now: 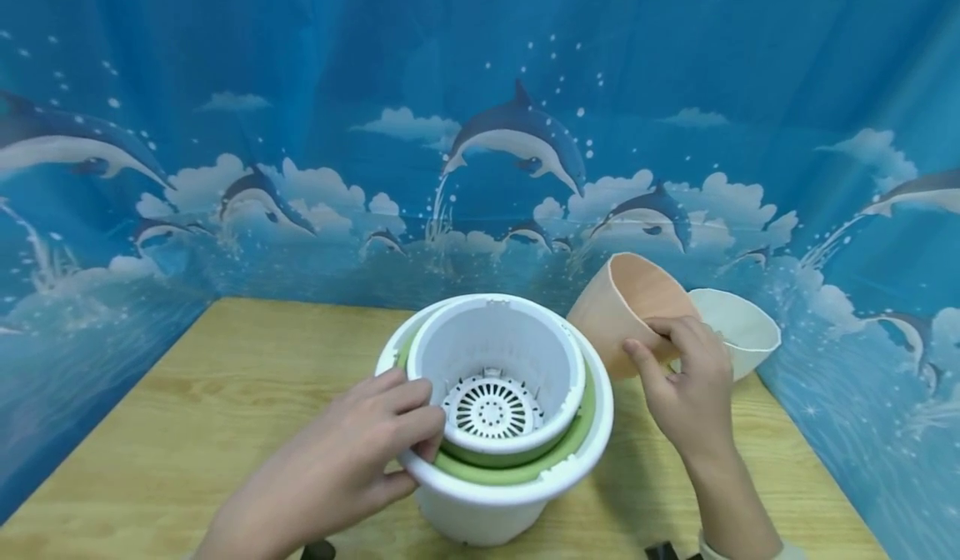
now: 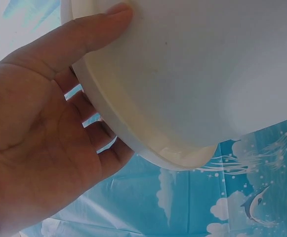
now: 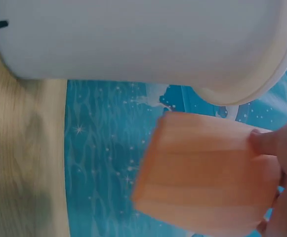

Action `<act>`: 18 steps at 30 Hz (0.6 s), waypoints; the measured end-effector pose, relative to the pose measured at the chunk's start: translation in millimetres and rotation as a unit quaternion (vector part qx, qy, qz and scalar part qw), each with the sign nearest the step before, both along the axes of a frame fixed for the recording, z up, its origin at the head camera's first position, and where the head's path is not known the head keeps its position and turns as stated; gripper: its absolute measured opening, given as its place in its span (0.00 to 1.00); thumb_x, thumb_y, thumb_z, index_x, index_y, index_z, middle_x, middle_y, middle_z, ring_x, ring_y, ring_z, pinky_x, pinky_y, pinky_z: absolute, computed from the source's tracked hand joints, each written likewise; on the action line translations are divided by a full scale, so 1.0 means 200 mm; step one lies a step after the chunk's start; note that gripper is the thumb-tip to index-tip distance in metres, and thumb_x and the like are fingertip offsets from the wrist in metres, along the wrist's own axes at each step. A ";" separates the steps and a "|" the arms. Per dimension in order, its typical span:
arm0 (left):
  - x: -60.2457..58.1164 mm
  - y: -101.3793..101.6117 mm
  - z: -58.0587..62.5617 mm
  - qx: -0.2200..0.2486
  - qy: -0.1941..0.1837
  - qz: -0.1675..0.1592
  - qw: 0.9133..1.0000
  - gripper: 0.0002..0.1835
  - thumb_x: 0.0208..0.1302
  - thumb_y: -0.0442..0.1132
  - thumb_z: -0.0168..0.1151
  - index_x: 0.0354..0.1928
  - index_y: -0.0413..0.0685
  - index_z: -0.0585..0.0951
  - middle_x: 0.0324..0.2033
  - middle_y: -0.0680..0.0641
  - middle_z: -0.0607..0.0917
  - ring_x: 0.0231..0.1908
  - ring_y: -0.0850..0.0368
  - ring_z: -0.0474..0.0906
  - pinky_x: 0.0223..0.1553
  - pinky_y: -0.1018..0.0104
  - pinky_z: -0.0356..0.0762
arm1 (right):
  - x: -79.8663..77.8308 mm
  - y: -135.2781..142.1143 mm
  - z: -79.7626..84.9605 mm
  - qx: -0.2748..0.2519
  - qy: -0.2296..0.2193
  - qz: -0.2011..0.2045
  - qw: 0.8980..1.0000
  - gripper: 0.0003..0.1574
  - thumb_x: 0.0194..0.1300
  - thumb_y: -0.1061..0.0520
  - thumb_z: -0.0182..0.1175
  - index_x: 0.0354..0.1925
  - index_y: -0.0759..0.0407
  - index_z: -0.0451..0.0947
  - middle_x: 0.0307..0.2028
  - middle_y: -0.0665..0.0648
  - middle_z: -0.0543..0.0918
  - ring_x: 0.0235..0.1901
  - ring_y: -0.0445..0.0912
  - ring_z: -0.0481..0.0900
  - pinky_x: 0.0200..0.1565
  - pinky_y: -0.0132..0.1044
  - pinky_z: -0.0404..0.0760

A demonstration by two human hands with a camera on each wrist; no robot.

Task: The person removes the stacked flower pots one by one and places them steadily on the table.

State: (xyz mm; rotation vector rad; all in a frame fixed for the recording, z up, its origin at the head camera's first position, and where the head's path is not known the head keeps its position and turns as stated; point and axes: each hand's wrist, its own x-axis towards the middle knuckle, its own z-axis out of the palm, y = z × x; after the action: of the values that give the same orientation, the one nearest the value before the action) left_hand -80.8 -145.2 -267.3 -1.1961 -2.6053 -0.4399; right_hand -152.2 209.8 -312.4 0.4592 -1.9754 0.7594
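Near the middle of the table stands a large white plastic pot (image 1: 480,517), with a green-rimmed pot (image 1: 517,470) nested inside it. Innermost sits a white pot (image 1: 498,352) with a slotted bottom. My left hand (image 1: 352,447) grips the left of the outer white rim, its thumb on the outside wall in the left wrist view and its fingers over the edge. To the right, my right hand (image 1: 693,381) pinches the near rim of a peach-coloured tapered pot (image 1: 596,314). This pot tilts with its mouth toward me, clear of the table in the right wrist view.
Behind my right hand, a pale whitish pot (image 1: 738,327) is partly hidden by the hand and the peach pot. The wooden table (image 1: 247,368) ends at a blue dolphin-print curtain (image 1: 337,68) along the back and sides.
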 end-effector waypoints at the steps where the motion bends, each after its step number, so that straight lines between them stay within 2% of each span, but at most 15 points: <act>1: 0.00 0.00 0.00 -0.002 -0.004 0.000 1.000 0.20 0.52 0.42 0.76 0.30 0.68 0.70 0.31 0.67 0.66 0.35 0.66 0.63 0.37 0.70 0.68 | 0.00 0.00 0.00 0.015 -0.011 -0.003 1.000 0.14 0.50 0.63 0.76 0.37 0.65 0.83 0.32 0.59 0.84 0.34 0.48 0.76 0.41 0.38 0.69; 4: -0.01 0.01 0.00 -0.004 -0.009 0.000 1.000 0.19 0.53 0.43 0.76 0.30 0.68 0.71 0.31 0.67 0.66 0.36 0.66 0.63 0.38 0.70 0.68 | 0.00 0.01 -0.01 0.048 -0.036 -0.014 0.998 0.15 0.49 0.63 0.76 0.36 0.63 0.83 0.32 0.57 0.84 0.34 0.50 0.78 0.40 0.41 0.70; 7: -0.01 0.01 0.00 0.002 0.002 -0.004 1.000 0.19 0.52 0.43 0.76 0.30 0.68 0.70 0.31 0.67 0.66 0.36 0.66 0.63 0.38 0.70 0.68 | -0.01 0.02 -0.02 0.071 -0.051 -0.028 0.996 0.15 0.49 0.61 0.77 0.36 0.62 0.83 0.32 0.57 0.85 0.34 0.50 0.80 0.40 0.45 0.72; 10: -0.01 0.01 0.00 0.004 0.011 -0.007 1.000 0.20 0.52 0.42 0.76 0.30 0.67 0.70 0.31 0.67 0.66 0.35 0.66 0.63 0.37 0.70 0.67 | -0.01 0.02 -0.03 0.098 -0.090 -0.047 0.990 0.14 0.51 0.58 0.76 0.36 0.59 0.84 0.33 0.55 0.86 0.35 0.51 0.82 0.38 0.49 0.76; 15: -0.01 0.00 0.00 0.004 -0.004 -0.005 1.000 0.20 0.52 0.43 0.76 0.30 0.68 0.69 0.31 0.67 0.66 0.35 0.66 0.63 0.37 0.70 0.67 | -0.01 0.03 -0.06 0.145 -0.184 -0.075 0.969 0.10 0.56 0.53 0.72 0.36 0.55 0.85 0.33 0.54 0.86 0.33 0.52 0.82 0.35 0.53 0.78; 18: -0.01 0.00 0.00 0.006 -0.004 -0.006 1.000 0.20 0.53 0.43 0.76 0.30 0.68 0.69 0.31 0.67 0.66 0.35 0.67 0.63 0.37 0.70 0.67 | -0.01 0.03 -0.07 0.161 -0.224 -0.081 0.958 0.09 0.58 0.51 0.70 0.36 0.55 0.85 0.32 0.53 0.85 0.31 0.51 0.80 0.34 0.52 0.78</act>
State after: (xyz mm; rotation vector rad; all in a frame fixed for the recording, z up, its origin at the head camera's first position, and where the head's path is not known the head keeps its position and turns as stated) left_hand -81.8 -144.7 -266.9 -1.2087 -2.6004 -0.4644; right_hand -154.5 214.9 -325.5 0.3248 -2.5470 0.4628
